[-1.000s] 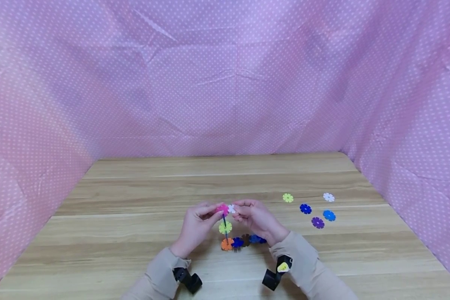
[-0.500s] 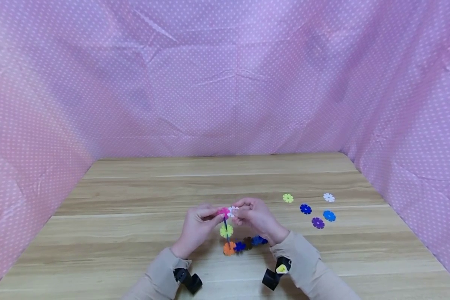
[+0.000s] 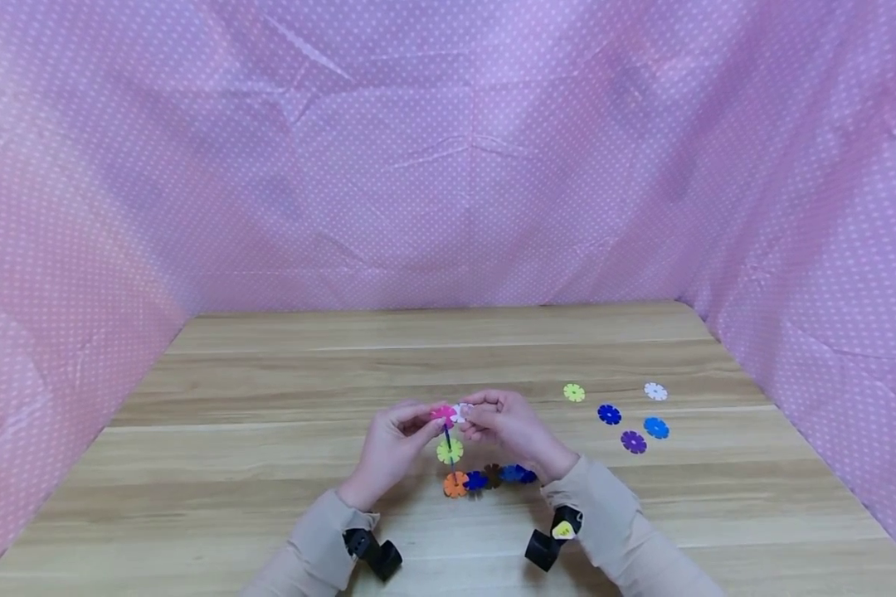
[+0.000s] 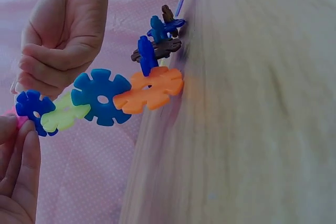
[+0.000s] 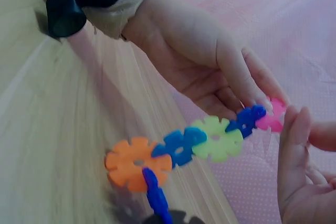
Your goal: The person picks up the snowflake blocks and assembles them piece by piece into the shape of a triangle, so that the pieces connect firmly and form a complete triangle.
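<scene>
A chain of slotted, flower-shaped plastic discs rises from the table between the hands. My left hand pinches the pink disc at its upper end. Opposite it, the fingers of my right hand pinch a white disc against the pink one's edge; whether their slots interlock, I cannot tell. Below the pink disc come a dark blue disc, a yellow-green disc, a blue disc and an orange disc. From the orange one, a row with a brown disc and blue discs runs right, partly hidden by my right hand.
Loose discs lie on the wooden table to the right: yellow-green, dark blue, white, light blue and purple. Pink dotted cloth hangs around the table's back and sides.
The chain and both hands dipped slightly toward the person, then came back up a little. The pink and white discs stay pinched edge to edge. The loose discs have not moved.
</scene>
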`<state>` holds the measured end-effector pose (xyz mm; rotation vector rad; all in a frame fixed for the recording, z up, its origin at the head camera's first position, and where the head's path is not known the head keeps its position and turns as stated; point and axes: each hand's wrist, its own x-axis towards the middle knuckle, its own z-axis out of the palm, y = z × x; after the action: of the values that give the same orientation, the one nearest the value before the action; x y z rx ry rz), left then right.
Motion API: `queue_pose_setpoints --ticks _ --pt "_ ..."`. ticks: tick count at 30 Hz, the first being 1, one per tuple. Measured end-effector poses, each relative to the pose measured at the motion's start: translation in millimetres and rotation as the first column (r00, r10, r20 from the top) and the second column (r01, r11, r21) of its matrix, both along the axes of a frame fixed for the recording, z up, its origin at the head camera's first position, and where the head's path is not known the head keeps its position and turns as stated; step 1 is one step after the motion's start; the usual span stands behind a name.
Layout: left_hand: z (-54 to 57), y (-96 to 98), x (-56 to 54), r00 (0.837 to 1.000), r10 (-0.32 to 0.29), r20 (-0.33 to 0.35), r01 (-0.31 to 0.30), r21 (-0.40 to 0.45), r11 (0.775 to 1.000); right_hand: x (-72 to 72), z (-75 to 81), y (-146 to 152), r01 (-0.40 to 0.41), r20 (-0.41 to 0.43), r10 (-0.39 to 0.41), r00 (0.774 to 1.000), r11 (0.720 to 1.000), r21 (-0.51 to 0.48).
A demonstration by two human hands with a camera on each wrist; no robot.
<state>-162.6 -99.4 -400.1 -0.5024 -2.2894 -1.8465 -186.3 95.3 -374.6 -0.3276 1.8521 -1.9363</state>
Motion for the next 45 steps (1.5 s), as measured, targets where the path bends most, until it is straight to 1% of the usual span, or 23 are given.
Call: queue_pose_setpoints --ticks 3,8,11,14,17,20,22,24,28,30,32,34,36,37,39,41,45 --pt "0.9 -1.0 -1.0 1.0 -0.005 0.008 0.005 -0.001 1.0 -3.9 -1.6 4 -0.027 -0.003 0.027 1.0 0.999 0.024" --pt "1.2 -2.4 -2.4 0.996 0.033 0.086 -0.034 0.013 0.999 -6.4 -0.3 15 -0.061 -0.002 0.061 0.998 0.998 -0.001" --pt "0.4 -3.4 -3.7 0.991 0.05 0.126 -0.054 0.027 0.998 -7.3 1.5 27 -0.048 -0.012 0.048 0.999 0.999 -0.009" --pt "0.8 -4.2 -3.9 0.988 0.06 0.141 -0.066 0.033 0.997 -9.3 3.5 42 -0.021 -0.027 0.022 0.999 1.0 0.022" --pt "1.7 -4.8 -3.4 0.988 0.064 0.138 -0.069 0.036 0.997 -11.5 5.3 60 0.001 -0.048 0.003 0.999 0.996 0.085" --pt "2.4 -4.9 -3.5 0.989 0.057 0.133 -0.063 0.041 0.997 -12.6 5.8 81 0.03 -0.071 -0.019 0.997 0.988 0.15" --pt "2.7 -5.0 -3.8 0.99 0.052 0.13 -0.059 0.045 0.997 -12.7 6.3 95 0.058 -0.095 -0.039 0.995 0.977 0.207" --pt "2.6 -5.3 -4.3 0.991 0.048 0.125 -0.055 0.055 0.997 -12.1 7.0 110 0.089 -0.128 -0.056 0.99 0.959 0.27" --pt "1.2 -5.8 -5.7 0.993 0.04 0.114 -0.049 0.072 0.996 -10.4 8.3 139 0.137 -0.206 -0.06 0.977 0.913 0.384" --pt "0.8 -6.0 -6.2 0.993 0.038 0.111 -0.047 0.075 0.996 -9.3 8.0 151 0.16 -0.238 -0.058 0.97 0.884 0.439" --pt "0.8 -6.3 -6.6 0.993 0.041 0.114 -0.049 0.069 0.996 -8.2 7.5 163 0.176 -0.266 -0.044 0.963 0.849 0.498" --pt "1.0 -6.6 -6.9 0.992 0.04 0.117 -0.048 0.066 0.997 -6.8 6.2 173 0.188 -0.302 -0.014 0.953 0.81 0.555" --pt "1.2 -6.7 -7.4 0.992 0.034 0.125 -0.043 0.068 0.997 -5.4 4.5 182 0.209 -0.334 0.01 0.943 0.763 0.612" --pt "1.1 -6.9 -7.5 0.991 0.035 0.128 -0.043 0.067 0.997 -4.9 3.2 186 0.22 -0.35 0.02 0.937 0.744 0.631" --pt "1.0 -7.2 -7.7 0.991 0.032 0.132 -0.042 0.068 0.997 -3.9 0.0 193 0.236 -0.382 0.047 0.923 0.714 0.659" --pt "0.5 -7.5 -8.3 0.99 0.03 0.14 -0.04 0.072 0.997 -3.0 -3.2 199 0.249 -0.395 0.067 0.916 0.676 0.693" --pt "-0.7 -8.7 -9.1 0.99 0.02 0.138 -0.032 0.086 0.996 -0.9 -10.2 207 0.261 -0.419 0.118 0.9 0.625 0.736"
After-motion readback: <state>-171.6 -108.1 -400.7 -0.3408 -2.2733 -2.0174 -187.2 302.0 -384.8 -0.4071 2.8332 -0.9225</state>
